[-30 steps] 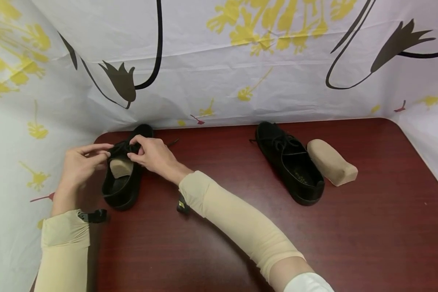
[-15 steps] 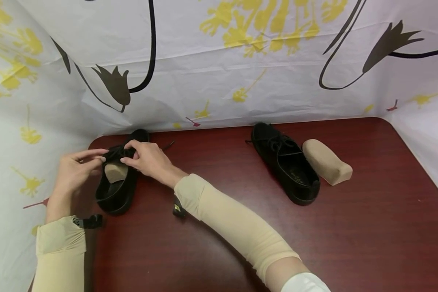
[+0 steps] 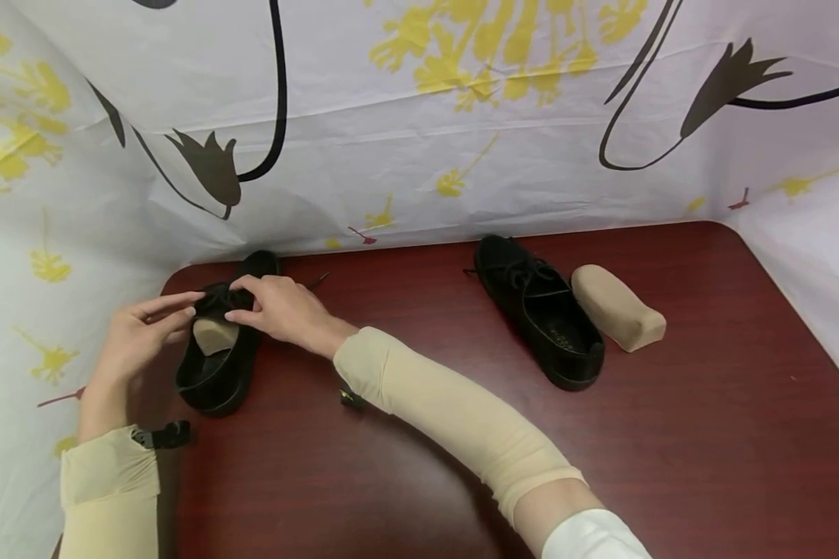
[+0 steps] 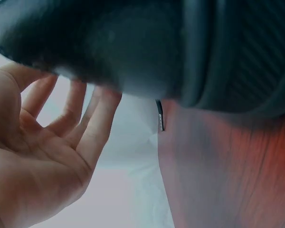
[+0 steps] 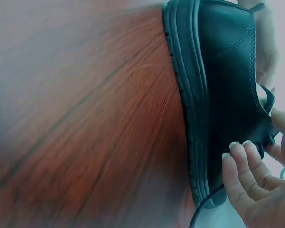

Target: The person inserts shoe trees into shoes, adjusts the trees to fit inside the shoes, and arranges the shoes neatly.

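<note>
At the left of the frame, the right hand (image 3: pixel 280 309) pinches the laces of the black shoe (image 3: pixel 218 365) while the open left hand (image 3: pixel 136 335) touches them; next, probably pulling them tight.

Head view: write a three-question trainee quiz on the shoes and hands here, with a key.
1. True or false: the beige insert beside the right-side shoe lies outside that shoe.
2. Which shoe has both hands on its laces? A. the left-side shoe B. the right-side shoe
3. Fill in: the right hand and the left hand work over the shoe's ____ area.

Key: 1 true; 2 A; 3 lace.
</note>
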The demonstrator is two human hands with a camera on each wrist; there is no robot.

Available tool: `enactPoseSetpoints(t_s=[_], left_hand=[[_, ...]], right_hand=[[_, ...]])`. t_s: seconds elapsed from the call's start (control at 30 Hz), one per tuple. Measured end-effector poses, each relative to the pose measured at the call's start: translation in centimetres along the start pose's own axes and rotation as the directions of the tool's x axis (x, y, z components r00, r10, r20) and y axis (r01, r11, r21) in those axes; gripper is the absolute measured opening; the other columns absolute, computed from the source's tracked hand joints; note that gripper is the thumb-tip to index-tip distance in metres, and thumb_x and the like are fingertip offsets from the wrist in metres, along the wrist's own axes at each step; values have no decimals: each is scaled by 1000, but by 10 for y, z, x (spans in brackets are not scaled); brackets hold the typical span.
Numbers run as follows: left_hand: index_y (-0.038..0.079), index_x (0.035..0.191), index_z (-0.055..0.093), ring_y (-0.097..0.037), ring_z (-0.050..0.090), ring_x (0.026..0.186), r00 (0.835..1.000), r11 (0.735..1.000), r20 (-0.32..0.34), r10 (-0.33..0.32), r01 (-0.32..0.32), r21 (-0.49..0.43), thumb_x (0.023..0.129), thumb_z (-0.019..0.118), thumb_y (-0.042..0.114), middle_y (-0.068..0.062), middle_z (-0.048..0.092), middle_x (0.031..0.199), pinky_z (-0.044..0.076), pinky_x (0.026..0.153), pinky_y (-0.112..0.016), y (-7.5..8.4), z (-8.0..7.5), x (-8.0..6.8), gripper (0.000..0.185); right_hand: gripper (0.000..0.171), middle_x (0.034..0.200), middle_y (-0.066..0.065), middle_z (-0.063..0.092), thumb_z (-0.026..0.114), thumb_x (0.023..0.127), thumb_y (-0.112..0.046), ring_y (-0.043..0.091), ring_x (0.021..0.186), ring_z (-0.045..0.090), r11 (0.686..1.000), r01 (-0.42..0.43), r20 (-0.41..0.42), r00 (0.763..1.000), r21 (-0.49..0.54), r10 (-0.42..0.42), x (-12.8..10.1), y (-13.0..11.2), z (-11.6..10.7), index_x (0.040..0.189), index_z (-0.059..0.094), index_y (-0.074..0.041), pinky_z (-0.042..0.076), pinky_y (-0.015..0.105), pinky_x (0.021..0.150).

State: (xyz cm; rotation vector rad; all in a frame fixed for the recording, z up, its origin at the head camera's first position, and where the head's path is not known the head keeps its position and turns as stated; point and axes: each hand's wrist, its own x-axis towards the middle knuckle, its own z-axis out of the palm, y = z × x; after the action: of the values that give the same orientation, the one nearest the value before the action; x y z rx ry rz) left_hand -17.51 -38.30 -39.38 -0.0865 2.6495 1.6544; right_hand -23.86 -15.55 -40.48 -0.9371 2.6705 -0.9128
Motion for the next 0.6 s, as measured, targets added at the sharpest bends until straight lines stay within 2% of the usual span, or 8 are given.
enactPoseSetpoints(t_s=[0.03, 0.13, 0.27, 0.33, 0.47, 0.6], left_hand=[[8, 130, 67, 6, 66, 90, 1000, 1000, -6, 8, -8, 3, 97, 65, 18, 23, 66, 108, 54, 72, -16, 0, 1, -1, 34], [4, 128, 67, 9, 62, 93, 997, 994, -43, 64, -60, 91, 99, 63, 22, 23, 63, 111, 52, 76, -13, 0, 6, -3, 35], [5, 130, 65, 6, 51, 116, 981, 962, -112, 156, -125, 243, 101, 59, 28, 12, 60, 129, 38, 93, -8, 0, 11, -5, 37], [8, 133, 64, 3, 42, 128, 974, 948, -133, 185, -141, 285, 102, 58, 29, 5, 56, 139, 32, 98, -9, -1, 12, -6, 38], [8, 136, 62, -3, 38, 136, 968, 949, -152, 202, -155, 274, 102, 57, 26, -6, 51, 147, 30, 104, -13, 1, 14, -7, 38], [14, 141, 58, 3, 46, 126, 964, 952, -158, 215, -171, 252, 102, 58, 23, -1, 54, 143, 35, 96, -7, 6, 16, -5, 40]], right_hand=[[51, 95, -13, 57, 59, 94, -55, -1, 78, 54, 1000, 0, 6, 1000, -16, 1, -1, 0, 0, 140, 53, -34, 45, 18, 62], [58, 109, -10, 54, 57, 92, -61, 2, 86, 53, 998, -1, 21, 1000, -69, 2, -3, 0, 0, 144, 50, -36, 45, 19, 67], [69, 124, -7, 48, 57, 87, -70, 8, 100, 48, 993, -3, 30, 1000, -118, 7, -6, 1, 1, 147, 45, -38, 46, 22, 74], [72, 129, -7, 45, 57, 86, -71, 9, 107, 45, 993, -3, 28, 1000, -121, 6, -7, 2, 0, 148, 44, -38, 47, 24, 77], [74, 136, -6, 43, 56, 86, -72, 12, 115, 43, 992, 10, 28, 1000, -124, -7, -10, 4, -3, 149, 42, -36, 48, 25, 83], [76, 140, -3, 43, 56, 86, -73, 14, 117, 43, 986, 34, 24, 999, -165, -31, -13, 9, -9, 150, 41, -35, 47, 26, 88]])
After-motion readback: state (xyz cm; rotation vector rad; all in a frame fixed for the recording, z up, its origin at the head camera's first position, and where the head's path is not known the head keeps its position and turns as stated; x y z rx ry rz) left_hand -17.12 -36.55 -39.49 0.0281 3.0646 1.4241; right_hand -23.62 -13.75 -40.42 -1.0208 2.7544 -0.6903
